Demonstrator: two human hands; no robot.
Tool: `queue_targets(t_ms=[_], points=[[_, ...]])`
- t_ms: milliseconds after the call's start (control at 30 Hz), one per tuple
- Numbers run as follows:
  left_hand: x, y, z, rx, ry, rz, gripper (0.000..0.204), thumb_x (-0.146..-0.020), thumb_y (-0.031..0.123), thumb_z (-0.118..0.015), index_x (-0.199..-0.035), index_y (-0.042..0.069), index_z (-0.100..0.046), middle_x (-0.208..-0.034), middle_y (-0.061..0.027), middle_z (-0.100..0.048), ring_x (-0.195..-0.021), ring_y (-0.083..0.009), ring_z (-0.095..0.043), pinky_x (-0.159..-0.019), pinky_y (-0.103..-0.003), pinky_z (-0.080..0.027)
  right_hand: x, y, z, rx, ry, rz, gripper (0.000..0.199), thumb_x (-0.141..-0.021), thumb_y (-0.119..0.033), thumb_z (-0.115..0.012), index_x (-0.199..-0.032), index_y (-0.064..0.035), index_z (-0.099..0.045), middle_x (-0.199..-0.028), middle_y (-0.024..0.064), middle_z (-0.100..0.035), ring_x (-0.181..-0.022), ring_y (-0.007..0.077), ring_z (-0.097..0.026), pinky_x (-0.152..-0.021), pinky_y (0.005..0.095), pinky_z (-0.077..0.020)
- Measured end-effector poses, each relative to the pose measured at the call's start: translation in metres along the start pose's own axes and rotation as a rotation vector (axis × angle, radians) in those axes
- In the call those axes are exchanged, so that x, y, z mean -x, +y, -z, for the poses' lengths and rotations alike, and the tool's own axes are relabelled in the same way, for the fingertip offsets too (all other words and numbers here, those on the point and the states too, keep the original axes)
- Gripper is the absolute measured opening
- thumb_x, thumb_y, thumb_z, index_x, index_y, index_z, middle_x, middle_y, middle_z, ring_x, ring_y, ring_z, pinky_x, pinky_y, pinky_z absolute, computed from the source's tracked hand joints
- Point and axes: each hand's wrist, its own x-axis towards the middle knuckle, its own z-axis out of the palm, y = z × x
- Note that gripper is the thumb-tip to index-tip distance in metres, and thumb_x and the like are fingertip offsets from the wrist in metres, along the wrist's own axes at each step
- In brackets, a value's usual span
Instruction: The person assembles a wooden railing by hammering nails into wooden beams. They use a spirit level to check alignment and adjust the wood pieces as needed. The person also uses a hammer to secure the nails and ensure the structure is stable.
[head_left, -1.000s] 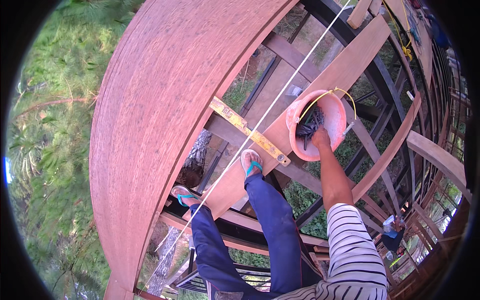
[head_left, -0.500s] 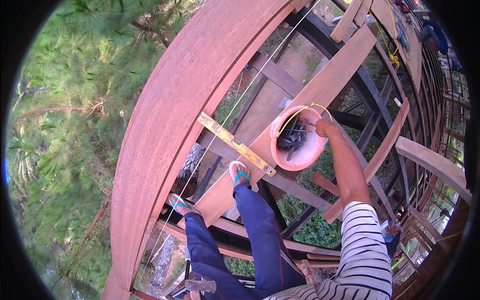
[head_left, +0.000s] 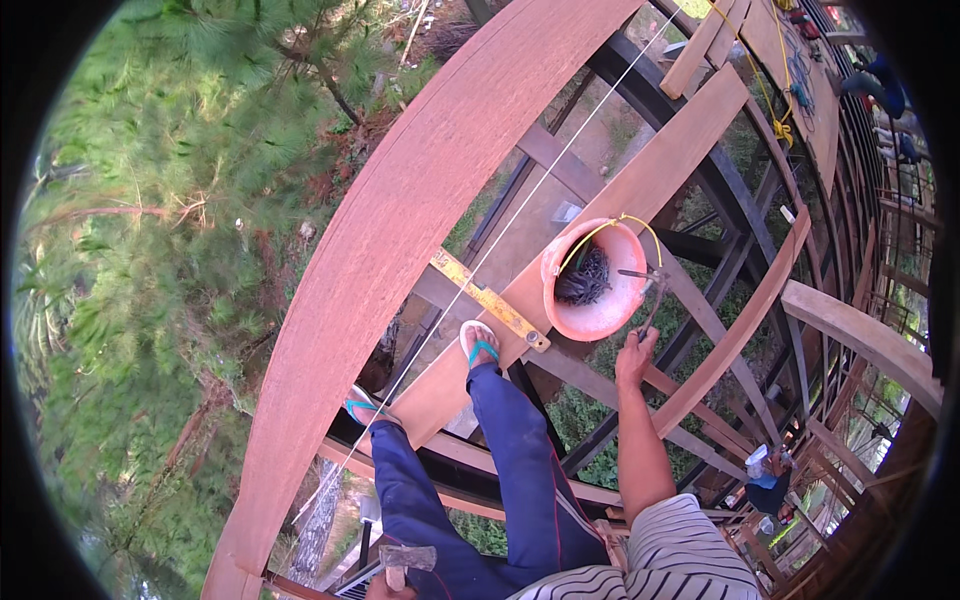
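Observation:
My right hand (head_left: 637,352) is closed on a slim, dark metal tool (head_left: 655,292) with a crosspiece at its upper end; its exact kind is unclear. The tool is at the right rim of a pinkish-orange bucket (head_left: 622,300) with a yellow cord handle. Inside lie thin dark pieces that look like nails (head_left: 588,280). At the lower edge my left hand (head_left: 388,590), partly cut off, grips the wooden handle of a hatchet (head_left: 408,557), its head upward. A yellow spirit level (head_left: 490,303) lies between the broad curved beam (head_left: 400,170) and the bucket.
My sandalled feet (head_left: 480,343) are on a plank (head_left: 640,170) and the framing beside it. A taut white string (head_left: 540,185) crosses over the level. Open gaps between dark beams show ground far below. Trees stand left; another person (head_left: 768,485) is lower right.
My right hand has come out of the bucket toward me, with the dark tool now showing in it. My left hand with the hatchet has risen into view. The view has shifted slightly.

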Motion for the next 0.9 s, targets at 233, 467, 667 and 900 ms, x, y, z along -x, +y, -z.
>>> queue_targets(t_ms=[233, 467, 667, 900], points=[[0.043, 0.048, -0.004, -0.018, 0.168, -0.627, 0.031, -0.085, 0.007, -0.067, -0.115, 0.000, -0.062, -0.092, -0.0080, -0.069, -0.077, -0.0235, -0.067, -0.065, -0.038, -0.055, 0.085, -0.147, 0.162, 0.241, -0.474, 0.014, 0.040, -0.101, -0.039, -0.060, -0.097, 0.0007, -0.062, -0.072, 0.0033, -0.050, -0.070, 0.0140, -0.050, -0.066, 0.0371, -0.0440], [0.106, 0.128, -0.008, 0.589, 0.160, -0.842, 0.029, -0.085, -0.002, -0.067, -0.087, 0.004, -0.039, -0.139, -0.0341, -0.054, -0.112, -0.0187, -0.063, -0.094, -0.033, -0.050, 0.284, -0.326, 0.170, 0.127, -1.753, 0.410, 0.039, -0.101, -0.034, -0.064, -0.129, -0.0077, -0.069, -0.115, 0.0147, -0.068, -0.101, 0.0217, -0.064, -0.087, 0.0369, -0.0497], [0.151, 0.067, 0.027, 0.773, 0.456, -0.783, 0.033, -0.083, -0.001, -0.073, -0.085, 0.006, -0.041, -0.140, -0.0264, -0.060, -0.130, -0.0291, -0.061, -0.083, -0.034, -0.056, 0.462, -0.377, 0.083, -0.337, -2.087, 0.310, 0.053, -0.102, -0.034, -0.064, -0.142, -0.0001, -0.056, -0.158, 0.0253, -0.041, -0.148, 0.0362, -0.039, -0.119, 0.0470, -0.0329], [0.172, -0.071, 0.048, 1.326, 0.930, -0.739, 0.034, -0.096, 0.005, -0.069, -0.088, 0.004, -0.036, -0.118, -0.0322, -0.066, -0.104, -0.0284, -0.072, -0.089, -0.039, -0.061, 0.601, -0.473, -0.040, 0.163, -2.106, 0.430, 0.051, -0.107, -0.028, -0.054, -0.149, -0.0005, -0.045, -0.104, 0.0148, -0.075, -0.103, 0.0299, -0.071, -0.094, 0.0456, -0.0525]])
